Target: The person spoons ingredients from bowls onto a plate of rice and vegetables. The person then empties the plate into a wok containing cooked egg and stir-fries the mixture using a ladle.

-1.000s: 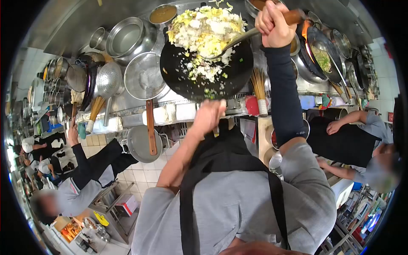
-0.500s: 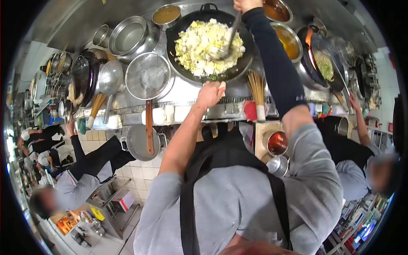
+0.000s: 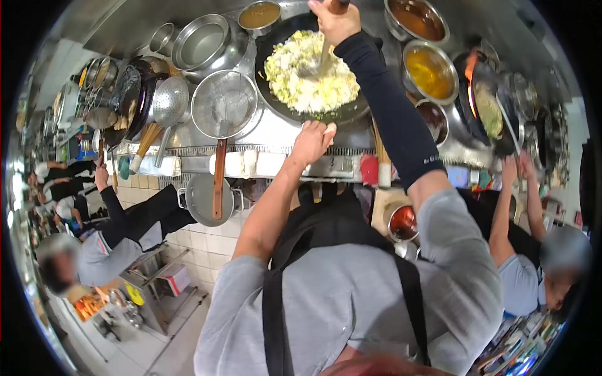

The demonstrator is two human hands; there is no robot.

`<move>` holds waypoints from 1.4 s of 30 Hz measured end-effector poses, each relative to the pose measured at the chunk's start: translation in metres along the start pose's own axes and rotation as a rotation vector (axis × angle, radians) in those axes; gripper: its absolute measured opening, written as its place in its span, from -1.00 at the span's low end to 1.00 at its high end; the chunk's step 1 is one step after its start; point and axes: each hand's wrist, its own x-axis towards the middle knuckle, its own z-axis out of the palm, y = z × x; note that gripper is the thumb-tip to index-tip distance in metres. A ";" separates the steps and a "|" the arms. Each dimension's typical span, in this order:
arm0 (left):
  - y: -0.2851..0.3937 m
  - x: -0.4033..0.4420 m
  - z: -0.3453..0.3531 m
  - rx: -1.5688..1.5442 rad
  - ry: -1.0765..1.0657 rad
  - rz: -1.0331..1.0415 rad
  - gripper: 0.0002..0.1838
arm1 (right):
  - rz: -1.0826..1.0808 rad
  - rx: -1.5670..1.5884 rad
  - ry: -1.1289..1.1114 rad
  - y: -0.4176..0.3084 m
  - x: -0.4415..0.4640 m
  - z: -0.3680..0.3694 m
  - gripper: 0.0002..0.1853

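Basically the right hand point(image 3: 338, 24) is wrapped tight around a brown-handled metal ladle point(image 3: 310, 67) dipped in crumbly white-and-yellow food point(image 3: 335, 94) in the round black wok point(image 3: 264, 51), far centre, left hand point(image 3: 310, 141) clenched on its near edge.

From remote stn. I obs. s/s counter point(image 3: 276, 135) w/ wok point(image 3: 356, 111), yel.-liq. bowl point(image 3: 456, 76), brn.-liq. bowl point(image 3: 394, 26), wht. cloths point(image 3: 235, 165) at front edge.

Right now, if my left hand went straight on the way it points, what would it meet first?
Likely the wok, whose near rim your left hand is at, then the food inside; depth is hard to judge.
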 end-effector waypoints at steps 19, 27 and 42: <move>-0.001 -0.011 0.014 -0.034 0.044 -0.043 -0.65 | 0.145 0.206 -0.094 -0.019 -0.029 -0.074 -0.67; 0.108 0.003 -0.057 0.090 0.347 0.081 -0.55 | 0.477 0.159 -0.039 -0.008 -0.007 -0.034 -0.69; 0.228 0.014 -0.198 0.100 0.346 0.147 -0.64 | 0.486 0.007 0.063 0.010 -0.010 0.041 -0.72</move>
